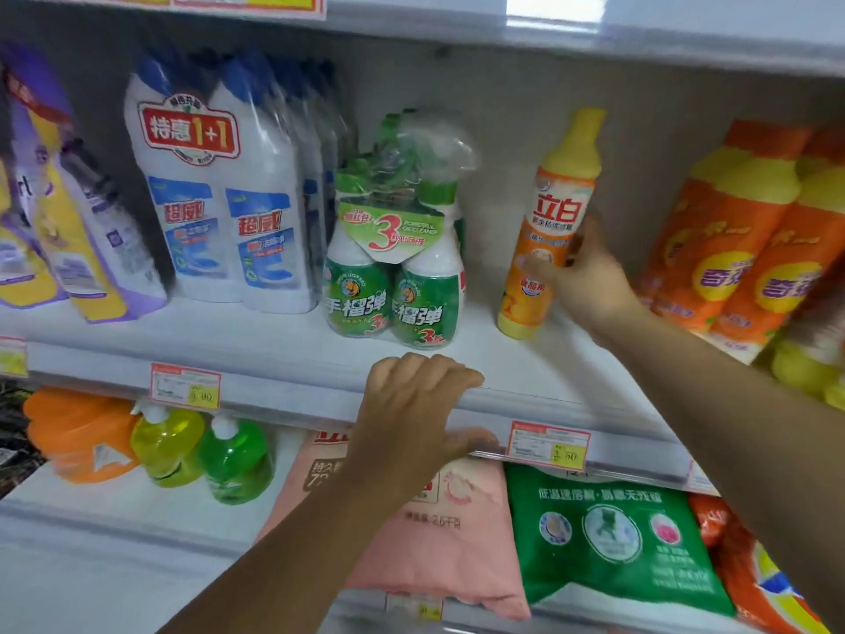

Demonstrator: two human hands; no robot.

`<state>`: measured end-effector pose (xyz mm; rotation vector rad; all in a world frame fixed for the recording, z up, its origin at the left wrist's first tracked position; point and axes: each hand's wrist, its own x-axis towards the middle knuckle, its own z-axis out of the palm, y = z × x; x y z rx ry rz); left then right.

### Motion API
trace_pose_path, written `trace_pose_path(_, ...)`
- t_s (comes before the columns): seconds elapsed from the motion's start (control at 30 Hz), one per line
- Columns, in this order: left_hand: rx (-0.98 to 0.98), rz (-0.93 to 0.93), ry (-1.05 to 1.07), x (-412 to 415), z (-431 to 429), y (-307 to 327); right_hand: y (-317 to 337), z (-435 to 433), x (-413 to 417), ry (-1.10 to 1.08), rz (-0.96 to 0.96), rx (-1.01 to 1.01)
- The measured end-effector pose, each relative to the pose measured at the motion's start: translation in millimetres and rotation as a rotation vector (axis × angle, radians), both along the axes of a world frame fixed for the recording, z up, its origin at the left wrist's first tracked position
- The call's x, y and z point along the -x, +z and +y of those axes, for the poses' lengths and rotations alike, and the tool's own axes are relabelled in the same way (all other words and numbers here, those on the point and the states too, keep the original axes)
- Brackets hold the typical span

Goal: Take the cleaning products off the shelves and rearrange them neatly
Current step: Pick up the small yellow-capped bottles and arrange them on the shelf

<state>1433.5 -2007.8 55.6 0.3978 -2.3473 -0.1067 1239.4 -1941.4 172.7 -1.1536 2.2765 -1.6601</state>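
Orange bottle [551, 231], yellow cap, tilted on shelf [480, 354] near green twin-pack [398, 286]. Gripped mid-body by right hand [590, 276], fingers wrapped round label; left hand [420, 404] fingers curled over shelf edge [297, 382]. Best lifted straight, clear of neighbours.

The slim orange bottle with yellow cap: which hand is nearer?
Right. The right hand grips the bottle at its middle; the left hand holds the shelf edge, lower left of it.

Both arms are bare. Back from the fingers [439, 370] of the left hand [411, 418], the wrist and forearm run uncovered to the frame's lower edge. Back from the right hand [592, 283], the forearm is equally uncovered.
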Motion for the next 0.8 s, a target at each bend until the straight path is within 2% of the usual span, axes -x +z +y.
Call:
trace_pose_path(0.27,0.049,0.004,0.005,0.2,-2.9,-3.9,-17.8,-22.3,12.3,-0.006,-0.056,-0.019)
trace_pose_path(0.4,0.053,0.019,0.005,-0.6,-1.9,-2.8,-41.0,-19.9,14.0,-0.051,0.007,-0.065)
trace_pose_path(0.8,0.062,0.022,0.012,-0.6,-3.1,-6.4,-43.9,-41.9,18.4,-0.062,-0.028,-0.082)
